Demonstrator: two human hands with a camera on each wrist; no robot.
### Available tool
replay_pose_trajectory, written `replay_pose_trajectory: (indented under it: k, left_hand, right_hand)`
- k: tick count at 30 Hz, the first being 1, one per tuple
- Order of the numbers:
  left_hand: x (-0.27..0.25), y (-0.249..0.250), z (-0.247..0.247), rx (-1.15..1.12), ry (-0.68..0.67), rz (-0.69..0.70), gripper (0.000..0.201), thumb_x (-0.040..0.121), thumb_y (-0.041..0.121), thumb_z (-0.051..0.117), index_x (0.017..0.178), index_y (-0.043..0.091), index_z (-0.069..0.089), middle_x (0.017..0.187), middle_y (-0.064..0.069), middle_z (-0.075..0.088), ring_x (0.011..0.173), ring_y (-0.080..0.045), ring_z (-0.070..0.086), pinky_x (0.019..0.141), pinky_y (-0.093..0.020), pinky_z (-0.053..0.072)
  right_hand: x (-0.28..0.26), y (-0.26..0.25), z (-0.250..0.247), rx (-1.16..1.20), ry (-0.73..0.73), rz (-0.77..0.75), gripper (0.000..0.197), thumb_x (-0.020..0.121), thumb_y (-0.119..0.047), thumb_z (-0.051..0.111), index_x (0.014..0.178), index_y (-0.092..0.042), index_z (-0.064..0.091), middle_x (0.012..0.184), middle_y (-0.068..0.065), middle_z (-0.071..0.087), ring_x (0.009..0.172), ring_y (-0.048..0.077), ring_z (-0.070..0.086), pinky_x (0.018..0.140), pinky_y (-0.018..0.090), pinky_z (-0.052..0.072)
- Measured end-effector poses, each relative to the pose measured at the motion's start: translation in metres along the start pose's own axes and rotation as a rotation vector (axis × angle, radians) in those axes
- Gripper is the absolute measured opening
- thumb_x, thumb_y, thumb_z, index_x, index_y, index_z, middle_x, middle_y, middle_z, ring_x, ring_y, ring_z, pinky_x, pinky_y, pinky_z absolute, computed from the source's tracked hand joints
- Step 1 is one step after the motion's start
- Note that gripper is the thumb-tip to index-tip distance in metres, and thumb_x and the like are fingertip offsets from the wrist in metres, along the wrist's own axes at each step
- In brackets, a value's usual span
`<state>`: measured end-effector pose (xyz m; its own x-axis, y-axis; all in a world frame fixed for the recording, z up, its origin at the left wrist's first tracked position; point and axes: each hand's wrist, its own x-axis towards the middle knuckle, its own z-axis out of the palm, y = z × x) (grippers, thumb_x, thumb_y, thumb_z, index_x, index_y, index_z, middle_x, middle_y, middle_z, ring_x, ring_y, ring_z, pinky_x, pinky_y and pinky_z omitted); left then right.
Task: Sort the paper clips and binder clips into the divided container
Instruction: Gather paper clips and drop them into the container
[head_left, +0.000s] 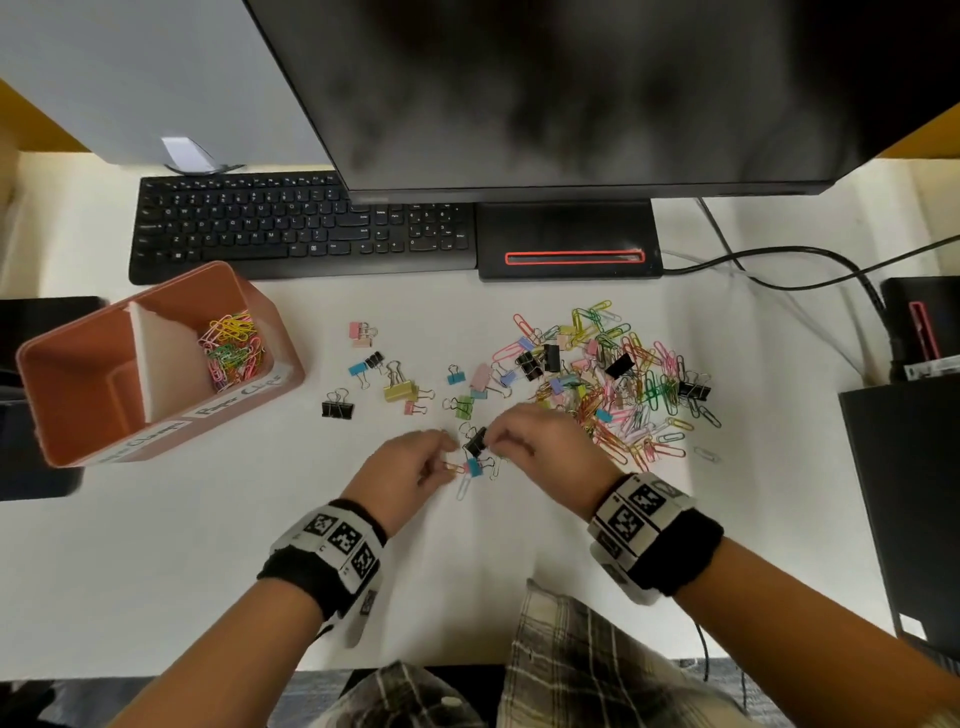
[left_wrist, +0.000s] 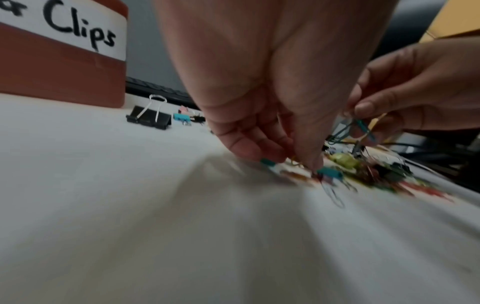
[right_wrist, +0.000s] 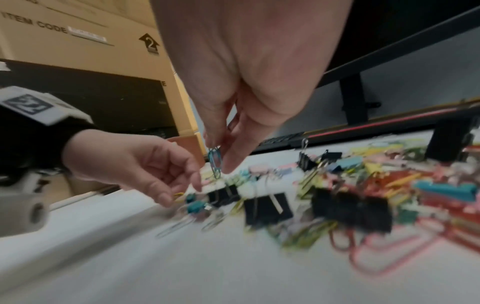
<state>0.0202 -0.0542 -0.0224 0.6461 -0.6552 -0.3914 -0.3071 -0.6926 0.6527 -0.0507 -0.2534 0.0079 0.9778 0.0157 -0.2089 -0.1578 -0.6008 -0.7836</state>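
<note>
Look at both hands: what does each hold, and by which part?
Right hand pinches a teal paper clip by its upper end. Left hand fingertips touch a yellow paper clip on the table; whether gripped cannot be told.

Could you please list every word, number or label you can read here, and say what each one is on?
"Clips": white label on the divided container; the word before it is cut off.
"ITEM CODE": cardboard box.
"2": arrow sign on that box.
Keyboard keys: too small.
The container's other label: too blurred.
</note>
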Motion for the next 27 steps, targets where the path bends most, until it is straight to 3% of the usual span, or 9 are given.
replay_pose_trajectory:
  k: [2,5,9,12,14,17,22,24,27]
  left_hand:
    - [0.0,-0.002,0.01,0.04,0.014,-0.008,0.027,0.082,0.017,0.065,0.108,0.018,0.06,0.092,0.001,0.063,0.081,-0.011,0.056,0.076,-0.018,0.041]
    - [0.004,-0.001,0.018,0.12,0.106,0.05,0.007,0.081,0.012,0.064,0.088,0.015,0.064,0.087,-0.002,0.061,0.082,-0.021,0.055,0.076,-0.031,0.047]
    - [0.009,0.001,0.018,0.176,0.158,0.038,0.004,0.08,0.009,0.064,0.078,0.011,0.061,0.084,-0.005,0.056,0.079,-0.024,0.05,0.069,-0.034,0.047]
    - [0.008,0.002,0.015,0.214,0.144,0.052,0.003,0.082,0.009,0.061,0.081,0.01,0.059,0.082,-0.007,0.058,0.077,-0.023,0.047,0.069,-0.038,0.047]
    - [0.008,0.002,0.013,0.188,0.115,0.024,0.004,0.086,0.01,0.056,0.088,0.01,0.058,0.086,-0.007,0.059,0.081,-0.023,0.048,0.074,-0.036,0.045]
    - [0.005,-0.002,0.01,0.162,0.068,0.025,0.007,0.087,0.01,0.055,0.09,0.01,0.062,0.09,-0.007,0.06,0.086,-0.024,0.05,0.078,-0.03,0.04]
    - [-0.003,-0.001,0.009,0.001,0.052,0.041,0.003,0.084,0.013,0.062,0.082,0.01,0.063,0.086,0.002,0.055,0.081,-0.016,0.052,0.074,-0.021,0.036]
    - [-0.008,0.007,0.012,-0.108,0.011,-0.014,0.004,0.084,0.016,0.063,0.08,0.015,0.06,0.086,-0.001,0.061,0.079,-0.015,0.055,0.073,-0.02,0.042]
    - [-0.013,0.016,0.023,-0.196,-0.019,-0.126,0.013,0.081,0.017,0.067,0.081,0.021,0.055,0.08,0.001,0.06,0.071,-0.011,0.054,0.065,-0.012,0.039]
  right_hand:
    - [-0.006,0.002,0.012,-0.006,-0.084,0.053,0.01,0.088,-0.014,0.059,0.094,-0.011,0.066,0.092,0.004,0.064,0.081,0.013,0.059,0.077,0.021,0.048]
    - [-0.009,0.011,0.018,-0.088,-0.113,0.145,0.014,0.091,-0.014,0.054,0.099,-0.011,0.064,0.096,0.008,0.063,0.086,0.02,0.06,0.082,0.037,0.05]
    - [-0.004,0.023,0.011,-0.16,-0.017,0.138,0.018,0.092,-0.009,0.051,0.104,-0.005,0.063,0.099,0.014,0.062,0.091,0.028,0.059,0.082,0.042,0.049]
    - [0.003,0.023,0.005,-0.145,0.013,0.159,0.023,0.088,-0.013,0.058,0.111,-0.008,0.061,0.106,0.01,0.058,0.093,0.023,0.057,0.086,0.038,0.049]
    - [0.005,0.02,0.003,-0.16,-0.062,0.166,0.039,0.082,-0.019,0.067,0.119,-0.012,0.056,0.115,0.007,0.051,0.1,0.018,0.053,0.091,0.03,0.044]
    - [0.003,0.016,0.011,-0.221,-0.186,0.136,0.056,0.076,-0.017,0.073,0.127,-0.011,0.05,0.122,0.006,0.046,0.112,0.018,0.044,0.1,0.03,0.039]
    - [0.001,0.019,0.022,-0.249,-0.124,0.118,0.04,0.081,-0.009,0.067,0.12,-0.004,0.058,0.115,0.011,0.053,0.108,0.025,0.049,0.096,0.033,0.042]
    - [0.006,0.02,0.021,-0.242,-0.115,0.118,0.03,0.084,-0.009,0.063,0.113,-0.004,0.063,0.111,0.013,0.058,0.107,0.027,0.05,0.094,0.033,0.041]
    - [0.013,0.02,0.018,-0.235,-0.109,0.14,0.019,0.084,-0.012,0.063,0.102,-0.005,0.067,0.102,0.015,0.063,0.102,0.029,0.052,0.088,0.035,0.041]
